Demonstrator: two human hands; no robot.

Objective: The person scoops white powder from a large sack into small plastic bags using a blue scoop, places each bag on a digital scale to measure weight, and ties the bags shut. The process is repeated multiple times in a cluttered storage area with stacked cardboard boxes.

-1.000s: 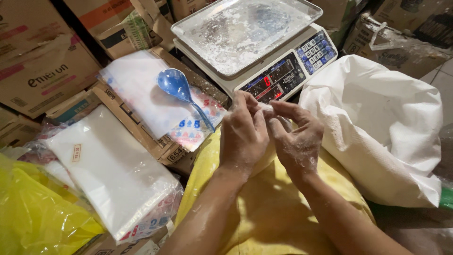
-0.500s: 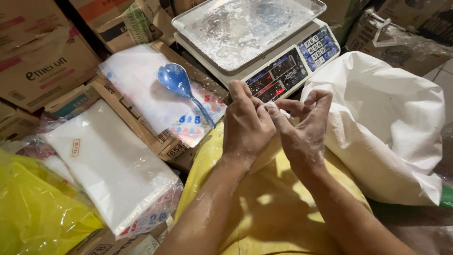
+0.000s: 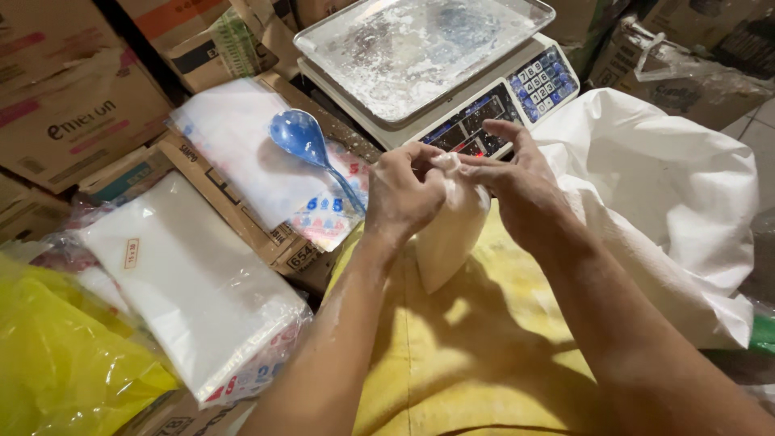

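Small clear bag (image 3: 452,234) of white powder, plump, neck pinched to a twist, hanging over yellow sack (image 3: 476,355), just before digital scale (image 3: 484,121). Left hand (image 3: 401,196) and right hand (image 3: 517,190), powder-dusted, grip clenched on bag's neck. Blue scoop (image 3: 303,137) lying nearby.

Blue spoon (image 3: 303,137), white sack (image 3: 670,186), yellow sack (image 3: 476,355), yellow plastic bag (image 3: 56,363), brown cardboard boxes (image 3: 73,113).
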